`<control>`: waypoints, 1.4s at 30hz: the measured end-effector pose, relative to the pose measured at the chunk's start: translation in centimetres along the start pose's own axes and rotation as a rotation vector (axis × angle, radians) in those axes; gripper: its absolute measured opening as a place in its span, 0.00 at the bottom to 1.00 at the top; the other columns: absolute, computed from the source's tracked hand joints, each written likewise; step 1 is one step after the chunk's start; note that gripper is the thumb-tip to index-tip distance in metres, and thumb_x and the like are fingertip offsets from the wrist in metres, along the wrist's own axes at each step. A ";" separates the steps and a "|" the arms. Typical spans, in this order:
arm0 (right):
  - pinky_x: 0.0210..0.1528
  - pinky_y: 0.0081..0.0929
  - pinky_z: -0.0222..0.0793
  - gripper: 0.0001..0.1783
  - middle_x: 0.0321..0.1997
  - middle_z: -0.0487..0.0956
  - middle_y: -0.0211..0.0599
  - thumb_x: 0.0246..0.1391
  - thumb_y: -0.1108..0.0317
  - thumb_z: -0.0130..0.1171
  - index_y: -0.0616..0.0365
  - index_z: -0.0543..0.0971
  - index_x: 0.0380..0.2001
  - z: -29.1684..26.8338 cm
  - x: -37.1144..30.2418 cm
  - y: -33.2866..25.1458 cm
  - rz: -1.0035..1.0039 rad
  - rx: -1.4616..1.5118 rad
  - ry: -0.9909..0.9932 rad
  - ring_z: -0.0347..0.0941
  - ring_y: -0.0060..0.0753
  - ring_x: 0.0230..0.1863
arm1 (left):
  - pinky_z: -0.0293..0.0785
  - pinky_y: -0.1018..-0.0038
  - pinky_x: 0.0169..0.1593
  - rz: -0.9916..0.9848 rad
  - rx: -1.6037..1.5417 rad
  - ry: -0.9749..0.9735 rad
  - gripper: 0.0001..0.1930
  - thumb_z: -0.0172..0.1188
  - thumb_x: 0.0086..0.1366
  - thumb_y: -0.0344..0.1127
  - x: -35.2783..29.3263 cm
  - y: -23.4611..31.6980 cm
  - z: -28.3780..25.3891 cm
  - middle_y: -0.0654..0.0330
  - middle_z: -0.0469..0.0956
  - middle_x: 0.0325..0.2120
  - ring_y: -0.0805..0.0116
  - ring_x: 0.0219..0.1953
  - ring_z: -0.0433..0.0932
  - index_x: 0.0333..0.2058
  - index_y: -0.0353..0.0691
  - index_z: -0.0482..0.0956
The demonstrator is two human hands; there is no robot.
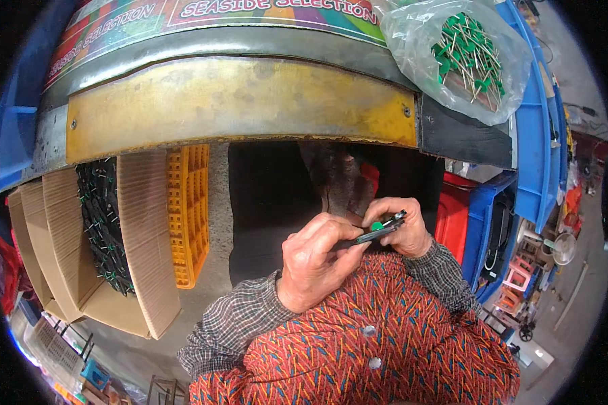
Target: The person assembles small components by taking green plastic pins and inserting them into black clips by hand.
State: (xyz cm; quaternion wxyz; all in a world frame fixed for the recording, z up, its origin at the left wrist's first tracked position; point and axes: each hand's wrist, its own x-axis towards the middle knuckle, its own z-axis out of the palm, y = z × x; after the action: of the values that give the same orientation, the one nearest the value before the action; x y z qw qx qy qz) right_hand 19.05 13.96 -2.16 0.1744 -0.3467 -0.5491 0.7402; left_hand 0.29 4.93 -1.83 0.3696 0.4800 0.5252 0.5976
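Observation:
A slim black piece (394,223) is held between my two hands, in front of my body and below the table edge. A green round head (377,226) shows on it. My left hand (317,256) pinches one end with thumb and fingers. Around the other end, the fingers of my right hand (405,226) are closed. What lies inside the fingers is hidden. At the upper right, a clear plastic bag (402,40) holds many green-headed metal pins (467,54).
An open cardboard box (145,236) with black pieces and green-headed pins (103,223) stands at the left. Beside it is a yellow crate (189,216). The table's brass-coloured edge (243,101) runs ahead of me. Blue bins (534,121) and a red bin (454,212) are at right.

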 end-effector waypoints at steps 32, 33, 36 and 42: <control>0.32 0.21 0.68 0.13 0.27 0.77 0.34 0.46 0.68 0.70 0.65 0.80 0.31 0.6 -0.6 -0.9 -0.174 -0.226 -0.048 0.75 0.24 0.30 | 0.74 0.73 0.29 -0.070 0.015 -0.103 0.12 0.67 0.50 0.23 -0.6 1.3 -0.7 0.56 0.78 0.27 0.63 0.27 0.78 0.34 0.35 0.78; 0.32 0.21 0.68 0.13 0.27 0.76 0.34 0.45 0.68 0.70 0.65 0.80 0.32 0.7 -0.7 -1.1 -0.164 -0.233 -0.051 0.75 0.24 0.30 | 0.74 0.72 0.28 -0.093 0.022 -0.117 0.12 0.66 0.50 0.23 -0.6 1.4 -0.7 0.56 0.77 0.27 0.63 0.26 0.78 0.35 0.36 0.78; 0.30 0.20 0.68 0.12 0.27 0.75 0.32 0.46 0.71 0.69 0.66 0.79 0.32 0.9 -0.8 -1.5 -0.205 -0.333 -0.075 0.73 0.22 0.27 | 0.74 0.72 0.28 0.030 0.074 -0.175 0.13 0.64 0.52 0.23 -0.2 1.4 -0.7 0.55 0.77 0.28 0.62 0.26 0.78 0.38 0.36 0.78; 0.27 0.14 0.64 0.11 0.28 0.75 0.26 0.50 0.71 0.67 0.63 0.79 0.37 1.4 -1.1 -1.6 -0.156 -0.301 -0.101 0.68 0.13 0.25 | 0.71 0.78 0.27 0.009 0.061 -0.243 0.09 0.60 0.58 0.22 -0.5 1.3 -0.5 0.57 0.78 0.26 0.72 0.24 0.77 0.39 0.32 0.78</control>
State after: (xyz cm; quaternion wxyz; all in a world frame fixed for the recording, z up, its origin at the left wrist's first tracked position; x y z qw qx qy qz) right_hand 18.61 12.86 -0.08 0.1494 -0.2877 -0.6870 0.6503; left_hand 0.05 4.07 -0.67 0.4130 0.5622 0.4923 0.5206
